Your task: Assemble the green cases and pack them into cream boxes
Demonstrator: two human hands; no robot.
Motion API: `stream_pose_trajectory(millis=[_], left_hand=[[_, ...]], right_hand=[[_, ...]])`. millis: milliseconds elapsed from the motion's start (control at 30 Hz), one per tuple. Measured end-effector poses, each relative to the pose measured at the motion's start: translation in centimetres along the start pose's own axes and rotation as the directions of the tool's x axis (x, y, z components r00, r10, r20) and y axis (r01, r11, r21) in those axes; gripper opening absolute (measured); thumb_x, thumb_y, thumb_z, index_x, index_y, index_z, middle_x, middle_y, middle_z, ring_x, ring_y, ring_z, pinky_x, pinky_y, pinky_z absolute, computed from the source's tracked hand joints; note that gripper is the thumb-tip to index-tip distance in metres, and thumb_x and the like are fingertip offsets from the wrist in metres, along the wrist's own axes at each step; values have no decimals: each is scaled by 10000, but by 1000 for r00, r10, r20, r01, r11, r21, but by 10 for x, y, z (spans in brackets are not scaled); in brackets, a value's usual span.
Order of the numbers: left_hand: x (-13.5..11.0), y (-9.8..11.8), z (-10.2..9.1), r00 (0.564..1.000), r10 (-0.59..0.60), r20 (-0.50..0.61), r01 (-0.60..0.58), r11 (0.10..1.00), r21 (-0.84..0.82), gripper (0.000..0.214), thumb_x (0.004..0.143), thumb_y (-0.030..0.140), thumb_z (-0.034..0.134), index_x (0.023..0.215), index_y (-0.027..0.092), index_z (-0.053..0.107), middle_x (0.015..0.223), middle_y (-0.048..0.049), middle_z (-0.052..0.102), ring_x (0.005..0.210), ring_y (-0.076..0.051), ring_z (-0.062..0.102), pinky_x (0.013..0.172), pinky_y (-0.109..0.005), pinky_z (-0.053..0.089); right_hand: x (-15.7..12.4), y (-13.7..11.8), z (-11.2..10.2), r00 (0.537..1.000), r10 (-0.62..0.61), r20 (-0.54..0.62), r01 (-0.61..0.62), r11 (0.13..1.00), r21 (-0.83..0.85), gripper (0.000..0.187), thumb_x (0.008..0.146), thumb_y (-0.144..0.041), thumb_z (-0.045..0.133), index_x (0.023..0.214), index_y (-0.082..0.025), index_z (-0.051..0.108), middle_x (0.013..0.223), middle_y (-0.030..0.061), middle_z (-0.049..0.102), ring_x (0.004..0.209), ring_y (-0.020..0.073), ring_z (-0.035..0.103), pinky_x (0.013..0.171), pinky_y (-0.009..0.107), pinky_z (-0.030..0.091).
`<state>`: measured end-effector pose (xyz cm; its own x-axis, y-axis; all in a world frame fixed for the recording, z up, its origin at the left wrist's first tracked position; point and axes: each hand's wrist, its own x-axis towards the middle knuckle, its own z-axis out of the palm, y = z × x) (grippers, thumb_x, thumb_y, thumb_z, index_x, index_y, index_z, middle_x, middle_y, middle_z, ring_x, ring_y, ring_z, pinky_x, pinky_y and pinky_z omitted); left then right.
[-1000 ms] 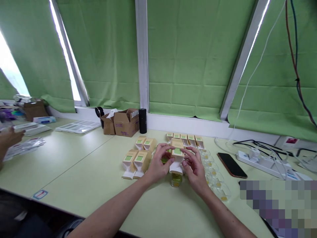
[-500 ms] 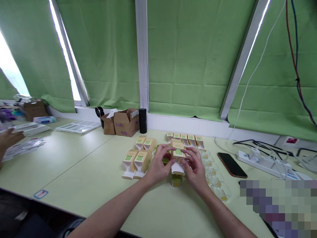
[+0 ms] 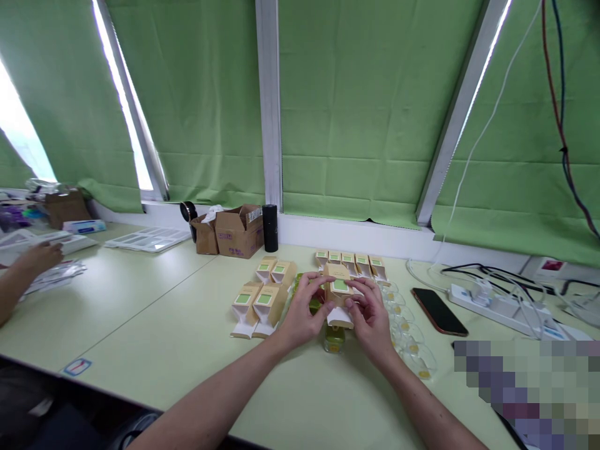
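Between my two hands is a small kraft carton (image 3: pixel 338 273) with a green label and a white flap hanging open toward me. My left hand (image 3: pixel 304 309) grips its left side with thumb and fingers. My right hand (image 3: pixel 372 312) grips the right side, its fingertips on the label edge. Just below the flap, a small green jar (image 3: pixel 334 340) stands on the table, partly covered by the carton. More green shows behind my left hand. Similar cartons (image 3: pixel 266 300) stand open to the left, and a row of cartons (image 3: pixel 347 259) stands behind.
Several clear plastic pieces (image 3: pixel 412 350) lie in a column right of my right hand. A phone (image 3: pixel 439 311) and a power strip (image 3: pixel 497 309) with cables lie farther right. Cardboard boxes (image 3: pixel 239 234) and a black cylinder (image 3: pixel 270 229) stand at the back. A co-worker's hand (image 3: pixel 44 256) is at far left.
The carton in my hands has shifted very slightly to the right, and its flap has tipped a little. At far left, the co-worker's hand has moved right and now touches a white tray.
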<state>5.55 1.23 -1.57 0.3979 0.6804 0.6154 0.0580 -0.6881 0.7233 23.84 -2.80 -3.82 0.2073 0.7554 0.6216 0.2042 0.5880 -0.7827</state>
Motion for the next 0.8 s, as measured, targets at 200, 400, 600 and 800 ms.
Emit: stream_pose_trajectory(millis=[200, 400, 600, 800], left_hand=[[-2, 4, -6, 986, 31, 163, -32, 999, 1, 850, 922, 773, 543, 1623, 319, 383, 1494, -155, 333, 1264, -334, 516, 1128, -540, 463], [-2, 6, -5, 977, -3, 215, 2, 1000, 6, 1003, 843, 744, 695, 1660, 344, 271, 1573, -153, 235, 1440, -386, 375, 1204, -585, 375], [-1, 2, -2, 989, 24, 146, -20, 999, -30, 801, 944, 642, 637, 1618, 319, 347, 1563, -149, 279, 1420, -355, 408, 1207, -542, 371], [-2, -4, -1, 995, 3, 97, 6, 995, -95, 692, 964, 596, 637, 1551, 300, 422, 1513, -136, 353, 1268, -302, 517, 1135, -487, 446]], right_hand=[[2, 0, -2, 999, 18, -38, -17, 999, 34, 335, 1006, -452, 652, 1296, -288, 694, 1429, 114, 467, 897, 153, 704, 852, 359, 630], [2, -1, -1, 998, 14, -58, -12, 999, 32, 341, 1006, -462, 647, 1284, -272, 700, 1423, 114, 468, 887, 146, 699, 854, 354, 628], [1, -2, 1, 999, -9, -39, 10, 1000, 11, 308, 1005, -418, 657, 1288, -306, 706, 1421, 95, 453, 915, 146, 701, 846, 345, 628], [0, -4, -1, 999, -35, -6, 35, 999, -11, 331, 1018, -419, 627, 1322, -309, 699, 1409, 106, 460, 1020, 188, 685, 892, 374, 635]])
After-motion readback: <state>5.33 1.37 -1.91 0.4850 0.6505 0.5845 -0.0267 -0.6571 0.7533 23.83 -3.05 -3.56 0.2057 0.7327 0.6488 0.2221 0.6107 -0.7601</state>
